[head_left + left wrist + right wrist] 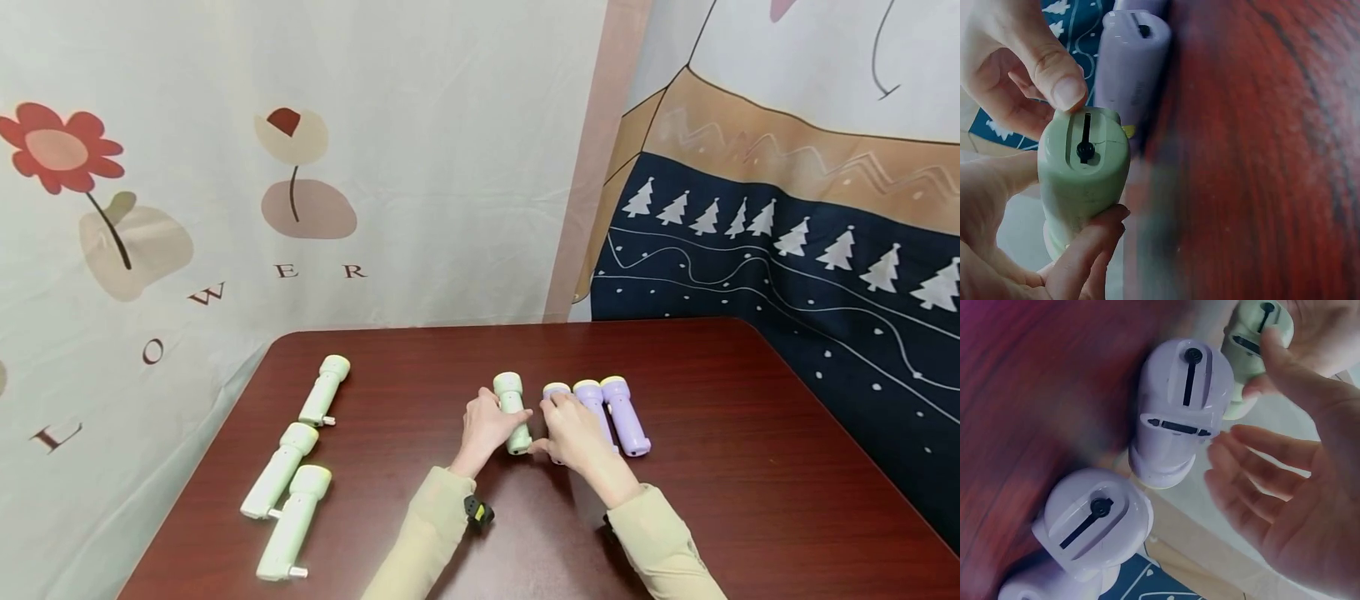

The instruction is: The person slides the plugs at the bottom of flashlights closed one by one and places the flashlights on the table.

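A pale green flashlight [510, 392] lies between my hands, its yellowish-rimmed head toward the back. My left hand [483, 427] grips its body between thumb and fingers. Its end [1085, 140], with a black slot, faces the left wrist camera. My right hand [573, 429] reaches in from the other side; its thumb [1282, 353] touches the base of that green flashlight while the fingers stay loosely extended. Beside those fingers is the nearest purple flashlight [1175, 394], partly covered by the hand in the head view. Two more purple flashlights, a middle one [592, 398] and an outer one [626, 421], lie alongside.
On the table's left lie three more green flashlights: a back one [324, 396], a middle one [277, 475] and a front one [294, 529], each with a small piece sticking out at its base. Printed curtains [450, 167] hang behind the dark red table [405, 367].
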A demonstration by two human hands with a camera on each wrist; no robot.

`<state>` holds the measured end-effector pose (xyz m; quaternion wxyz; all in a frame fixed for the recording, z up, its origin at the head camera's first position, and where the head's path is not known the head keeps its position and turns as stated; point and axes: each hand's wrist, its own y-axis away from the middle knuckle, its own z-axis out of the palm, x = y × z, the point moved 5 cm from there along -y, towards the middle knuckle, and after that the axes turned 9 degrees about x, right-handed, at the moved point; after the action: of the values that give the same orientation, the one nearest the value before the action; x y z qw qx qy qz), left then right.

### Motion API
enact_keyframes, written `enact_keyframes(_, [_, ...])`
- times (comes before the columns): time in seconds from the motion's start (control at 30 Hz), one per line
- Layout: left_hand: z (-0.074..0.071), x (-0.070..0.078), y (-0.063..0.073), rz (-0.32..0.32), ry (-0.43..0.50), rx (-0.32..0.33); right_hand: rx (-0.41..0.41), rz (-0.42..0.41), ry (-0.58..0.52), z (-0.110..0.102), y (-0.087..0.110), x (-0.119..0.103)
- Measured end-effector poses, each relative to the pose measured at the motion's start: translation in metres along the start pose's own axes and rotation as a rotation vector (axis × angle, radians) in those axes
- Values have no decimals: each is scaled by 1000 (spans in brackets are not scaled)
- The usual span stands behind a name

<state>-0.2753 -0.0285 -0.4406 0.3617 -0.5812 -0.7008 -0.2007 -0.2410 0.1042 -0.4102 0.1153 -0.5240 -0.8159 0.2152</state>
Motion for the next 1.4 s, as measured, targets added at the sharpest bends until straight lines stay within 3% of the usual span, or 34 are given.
enact_keyframes(0.13, [6, 4, 2, 21, -39, -23, -46, 35, 9, 0, 2, 5])
enact_keyframes(0.37, [15, 8, 6, 41, -97, -66, -48, 115, -15, -2, 6, 10])
enact_keyframes(0.67, [20, 13, 7, 72, -138, -95, 40, 93, -7, -5, 9, 12])
enact_keyframes(0.97, [18, 13, 7, 86, -196, -128, 31, 91, -11, -2, 9, 12])
enact_keyframes(1.2, [13, 15, 9, 127, -256, -110, -34, 132, -24, 0, 7, 12])
enact_keyframes(1.4, [6, 11, 6, 151, -266, -95, -31, 121, -17, -1, 6, 11])
